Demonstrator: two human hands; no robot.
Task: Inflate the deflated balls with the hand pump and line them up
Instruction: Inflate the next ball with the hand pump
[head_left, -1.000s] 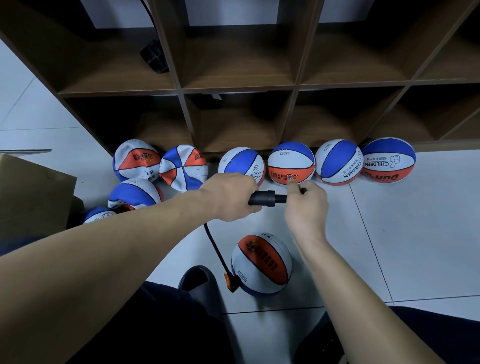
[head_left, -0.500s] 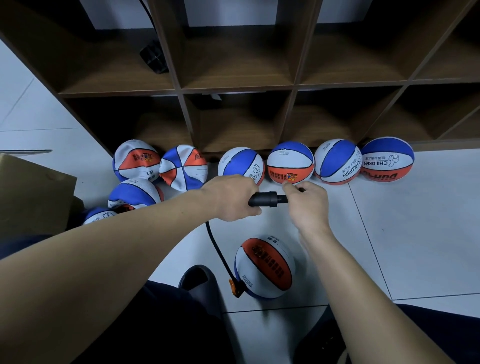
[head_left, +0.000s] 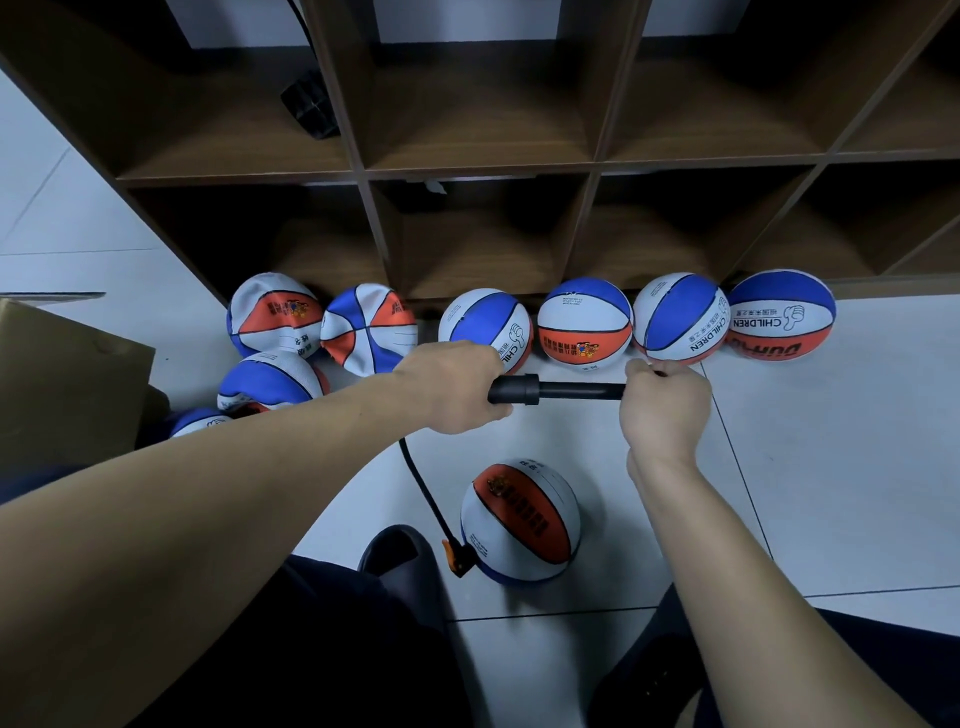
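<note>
Currently my left hand (head_left: 457, 387) clenched the hand pump (head_left: 522, 389) barrel; my right hand (head_left: 665, 410) gripped its handle, rod drawn out. The ball (head_left: 521, 521) being filled lay on the floor below the pump, hose (head_left: 421, 488) running to an orange connector (head_left: 457, 557) at its side. Risk, as I judged it: the unsteadied ball rolling mid-stroke, tugging the needle loose. Four round balls (head_left: 584, 327) lined the shelf (head_left: 483, 171) foot beyond the pump.

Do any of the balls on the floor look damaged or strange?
The balls at the left look odd: the ball by the shelf corner, its neighbour and the one before them are wrinkled and caved in, still deflated. The four to the right look round.
</note>
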